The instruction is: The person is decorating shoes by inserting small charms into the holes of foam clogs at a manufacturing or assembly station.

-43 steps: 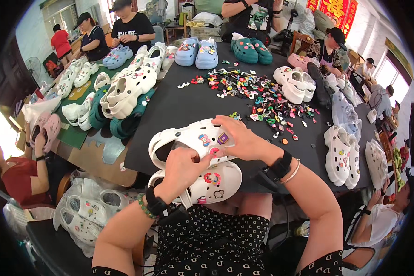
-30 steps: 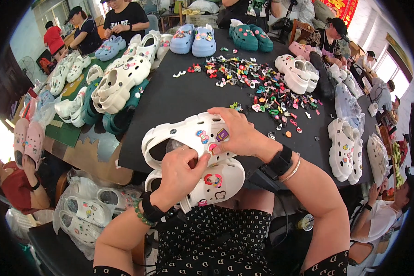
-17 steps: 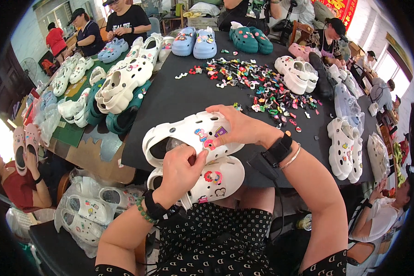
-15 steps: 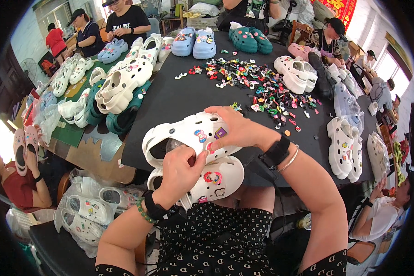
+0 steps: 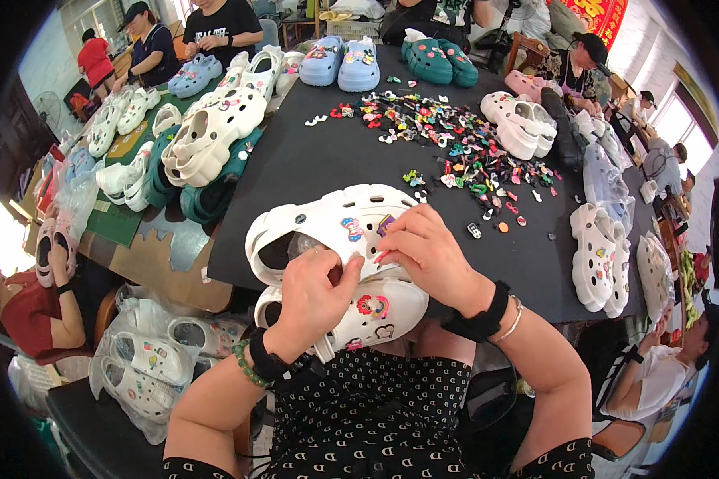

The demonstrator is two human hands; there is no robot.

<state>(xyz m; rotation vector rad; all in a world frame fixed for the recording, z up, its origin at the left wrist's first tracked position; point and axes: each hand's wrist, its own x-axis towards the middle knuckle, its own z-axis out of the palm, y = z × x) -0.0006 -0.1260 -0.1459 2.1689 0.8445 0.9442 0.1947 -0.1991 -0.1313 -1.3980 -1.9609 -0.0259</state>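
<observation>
Two white foam clogs lie at the near edge of a black table [image 5: 311,168]. The upper clog [image 5: 319,223] carries small coloured charms on its top; the lower clog [image 5: 383,307] shows a red flower charm and a heart charm. My left hand [image 5: 315,299] grips between the two clogs, thumb against the upper one. My right hand [image 5: 423,251] presses its fingertips onto the upper clog's top, beside a purple charm. What my right fingertips pinch is hidden.
A scatter of several small coloured charms [image 5: 455,148] covers the table's middle. White clog pairs [image 5: 603,255], [image 5: 523,124], blue clogs [image 5: 343,64] and green clogs [image 5: 439,60] ring it. A heap of white and teal clogs [image 5: 200,144] lies left. Bagged clogs [image 5: 148,359] sit low left. Other people sit around.
The clogs and both hands have stayed nearly in place; my right fingers shifted slightly on the upper clog's top. The view tilted a little.
</observation>
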